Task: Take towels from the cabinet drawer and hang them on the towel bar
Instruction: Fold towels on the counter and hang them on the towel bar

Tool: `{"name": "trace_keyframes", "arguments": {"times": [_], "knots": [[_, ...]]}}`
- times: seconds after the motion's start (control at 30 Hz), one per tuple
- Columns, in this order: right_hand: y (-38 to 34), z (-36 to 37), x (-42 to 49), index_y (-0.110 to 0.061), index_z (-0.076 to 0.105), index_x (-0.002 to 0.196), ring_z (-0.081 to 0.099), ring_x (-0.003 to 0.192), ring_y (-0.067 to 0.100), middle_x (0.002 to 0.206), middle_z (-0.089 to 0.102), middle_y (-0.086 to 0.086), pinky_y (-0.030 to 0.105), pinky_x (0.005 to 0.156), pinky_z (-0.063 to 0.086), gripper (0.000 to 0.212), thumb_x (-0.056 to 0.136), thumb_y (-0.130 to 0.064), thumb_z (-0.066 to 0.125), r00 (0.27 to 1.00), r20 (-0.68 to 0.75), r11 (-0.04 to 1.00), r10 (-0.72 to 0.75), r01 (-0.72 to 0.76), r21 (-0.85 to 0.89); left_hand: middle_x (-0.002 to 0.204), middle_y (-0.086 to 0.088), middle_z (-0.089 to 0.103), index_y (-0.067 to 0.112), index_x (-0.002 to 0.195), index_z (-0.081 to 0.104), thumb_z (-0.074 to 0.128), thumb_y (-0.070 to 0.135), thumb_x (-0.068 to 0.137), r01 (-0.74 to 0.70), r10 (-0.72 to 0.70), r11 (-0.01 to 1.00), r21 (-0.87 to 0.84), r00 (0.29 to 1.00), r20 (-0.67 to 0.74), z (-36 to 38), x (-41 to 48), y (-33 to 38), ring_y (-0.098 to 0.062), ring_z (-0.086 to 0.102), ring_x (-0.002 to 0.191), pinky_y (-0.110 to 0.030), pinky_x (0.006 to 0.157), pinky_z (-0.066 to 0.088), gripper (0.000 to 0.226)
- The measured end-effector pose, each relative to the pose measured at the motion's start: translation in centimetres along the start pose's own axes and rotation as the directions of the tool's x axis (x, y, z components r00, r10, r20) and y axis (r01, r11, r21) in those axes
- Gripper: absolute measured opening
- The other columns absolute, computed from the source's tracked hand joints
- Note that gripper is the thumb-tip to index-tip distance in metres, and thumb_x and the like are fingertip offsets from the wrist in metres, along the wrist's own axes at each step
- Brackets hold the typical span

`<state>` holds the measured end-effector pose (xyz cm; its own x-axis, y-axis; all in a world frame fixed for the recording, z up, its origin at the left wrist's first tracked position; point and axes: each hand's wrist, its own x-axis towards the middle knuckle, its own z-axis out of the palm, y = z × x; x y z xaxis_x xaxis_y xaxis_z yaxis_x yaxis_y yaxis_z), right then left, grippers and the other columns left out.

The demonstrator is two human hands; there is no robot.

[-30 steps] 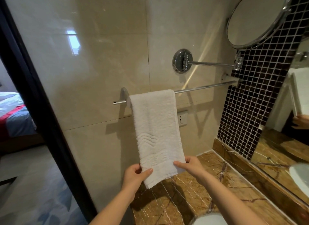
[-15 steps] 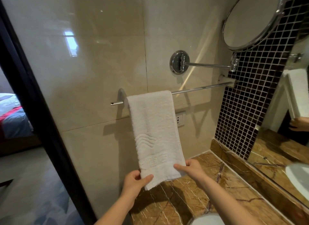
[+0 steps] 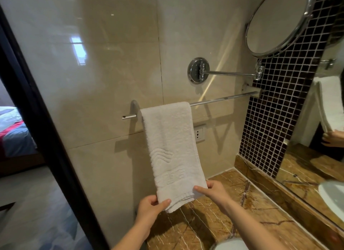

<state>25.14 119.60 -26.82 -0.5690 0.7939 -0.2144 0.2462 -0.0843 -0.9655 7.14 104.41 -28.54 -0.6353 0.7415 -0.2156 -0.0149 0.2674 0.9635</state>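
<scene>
Nearest the camera, the left hand [image 3: 150, 209] pinched the lower left corner of the white hand towel [image 3: 171, 147], its thumb laid across the front face and its other fingers hidden behind the cloth. The right hand [image 3: 216, 192] pinched the lower right corner the same way, thumb on the front and fingers curled round the side edge. The bottom hem ran between the two hands, over the near part of the brown marble countertop [image 3: 204, 223]. The towel looked light, soft and limp, a folded terry cloth that would sag wherever it was not held and slide easily on smooth metal. The two bottom corners seemed the right place to hold it for a gentle straightening tug, since a hard pull could drag it off. Higher up, it was draped over the left end of the chrome towel bar [image 3: 221, 98], hanging flat against the beige tiled wall, its right edge just beside a wall socket [image 3: 199, 134]. The right stretch of the bar was bare. Farthest off, a round swing-arm mirror [image 3: 277, 23] hung above.
</scene>
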Motion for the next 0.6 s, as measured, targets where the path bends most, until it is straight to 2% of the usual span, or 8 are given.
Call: {"name": "trace_keyframes", "arguments": {"times": [0.07, 0.13, 0.2, 0.27, 0.33, 0.4, 0.53, 0.6], "knots": [[0.0, 0.2, 0.0, 0.017, 0.064, 0.096, 0.067, 0.098, 0.036, 0.098, 0.071, 0.022, 0.05, 0.094, 0.05, 0.052, 0.075, -0.03, 0.076, 1.0, -0.028, 1.0, 0.001, 0.0, 0.025, 0.077, 0.006, 0.075, 0.014, 0.086, 0.073, 0.08, 0.02, 0.074, 0.012, -0.012, 1.0, -0.028, 1.0, -0.004, 0.1, 0.1, -0.1, -0.011, 0.071, 0.073, -0.023, 0.062, 0.052, 0.015], [0.2, 0.3, 0.2, 0.02, 0.061, 0.094, 0.064, 0.098, 0.041, 0.099, 0.069, 0.028, 0.053, 0.095, 0.049, 0.052, 0.079, -0.028, 0.075, 0.998, -0.057, 0.999, -0.004, 0.007, 0.042, 0.078, 0.003, 0.075, 0.013, 0.085, 0.074, 0.08, 0.021, 0.074, 0.019, -0.019, 0.998, -0.056, 1.0, -0.002, 0.1, 0.2, -0.1, -0.016, 0.072, 0.076, -0.029, 0.067, 0.055, 0.015], [0.4, 0.5, 0.5, 0.016, 0.063, 0.091, 0.068, 0.095, 0.034, 0.095, 0.072, 0.021, 0.052, 0.093, 0.051, 0.043, 0.082, -0.025, 0.074, 0.997, -0.071, 0.999, -0.006, 0.009, 0.048, 0.08, -0.001, 0.076, 0.012, 0.083, 0.075, 0.079, 0.023, 0.075, 0.017, -0.017, 0.996, -0.084, 1.0, 0.007, 0.0, 0.5, 0.0, -0.019, 0.072, 0.078, -0.034, 0.071, 0.057, 0.015], [0.6, 0.5, 0.7, 0.011, 0.065, 0.084, 0.07, 0.091, 0.028, 0.092, 0.073, 0.017, 0.05, 0.089, 0.053, 0.035, 0.082, -0.023, 0.074, 0.997, -0.079, 1.0, -0.009, 0.011, 0.026, 0.079, -0.003, 0.076, 0.012, 0.08, 0.076, 0.079, 0.024, 0.075, 0.005, -0.004, 0.994, -0.11, 1.0, 0.008, -0.2, 0.7, 0.2, -0.019, 0.072, 0.074, -0.031, 0.065, 0.055, 0.013], [0.8, 0.5, 0.8, 0.002, 0.062, 0.076, 0.068, 0.085, 0.029, 0.087, 0.07, 0.021, 0.046, 0.089, 0.054, 0.028, 0.082, -0.023, 0.075, 0.997, -0.081, 1.0, -0.019, 0.019, -0.001, 0.074, -0.002, 0.075, 0.014, 0.072, 0.075, 0.079, 0.025, 0.075, -0.017, 0.017, 0.995, -0.098, 1.0, -0.002, -0.4, 1.0, 0.3, -0.014, 0.069, 0.066, -0.026, 0.059, 0.05, 0.012], [1.0, 0.4, 1.0, -0.005, 0.057, 0.071, 0.061, 0.078, 0.031, 0.081, 0.062, 0.027, 0.046, 0.084, 0.052, 0.027, 0.081, -0.023, 0.075, 0.997, -0.077, 0.999, -0.031, 0.027, -0.044, 0.073, -0.004, 0.074, 0.012, 0.07, 0.074, 0.079, 0.023, 0.074, -0.026, 0.025, 0.996, -0.089, 1.0, -0.018, -0.4, 1.4, 0.3, -0.016, 0.068, 0.066, -0.029, 0.061, 0.051, 0.013], [1.5, 0.3, 1.2, -0.006, 0.057, 0.072, 0.057, 0.076, 0.029, 0.087, 0.062, 0.035, 0.044, 0.078, 0.051, 0.025, 0.081, -0.021, 0.075, 0.996, -0.08, 0.995, -0.045, 0.037, -0.092, 0.08, -0.004, 0.075, 0.01, 0.08, 0.073, 0.079, 0.013, 0.074, -0.021, 0.02, 0.992, -0.122, 1.0, -0.015, -0.4, 1.8, 0.4, -0.02, 0.072, 0.075, -0.029, 0.063, 0.054, 0.008], [1.8, 0.2, 1.5, -0.002, 0.06, 0.075, 0.051, 0.072, 0.026, 0.08, 0.057, 0.035, 0.04, 0.069, 0.046, 0.026, 0.08, -0.023, 0.075, 0.994, -0.086, 0.991, -0.07, 0.059, -0.122, 0.084, -0.002, 0.076, 0.011, 0.087, 0.073, 0.078, 0.009, 0.074, -0.018, 0.018, 0.992, -0.127, 1.0, -0.004, -0.4, 1.8, 0.4, -0.02, 0.072, 0.079, -0.029, 0.066, 0.055, 0.014]]}}
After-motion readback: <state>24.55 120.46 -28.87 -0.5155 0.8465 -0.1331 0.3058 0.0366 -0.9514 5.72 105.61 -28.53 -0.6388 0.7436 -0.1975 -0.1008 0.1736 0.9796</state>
